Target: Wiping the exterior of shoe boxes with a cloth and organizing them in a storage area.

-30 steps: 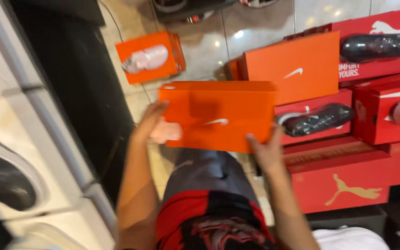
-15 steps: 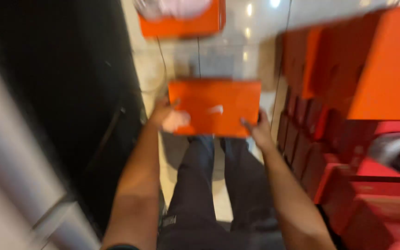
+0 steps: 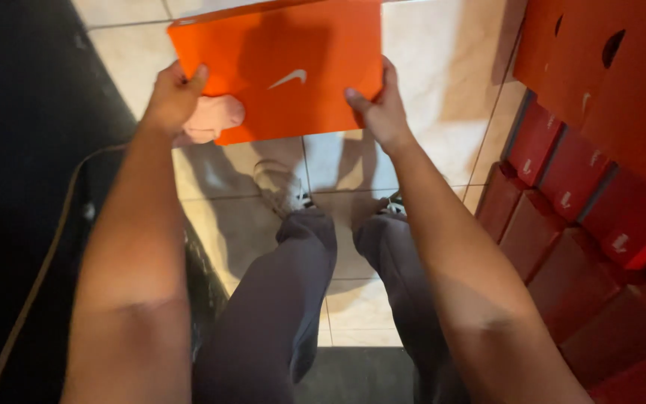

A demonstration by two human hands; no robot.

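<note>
Both hands grip the orange shoebox lid, the left hand (image 3: 176,93) at its left edge with a bit of pink paper (image 3: 211,120) bunched beneath, the right hand (image 3: 380,105) at its lower right corner. Since a moment ago the orange shoebox lid (image 3: 282,67) has swung out above the tiled floor (image 3: 443,90), away from the stacked red and orange shoeboxes (image 3: 600,150) on the right.

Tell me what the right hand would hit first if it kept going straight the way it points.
The right hand already grips the flat orange cardboard box; beyond it, probably the pale tiled floor, though depth is unclear.
</note>
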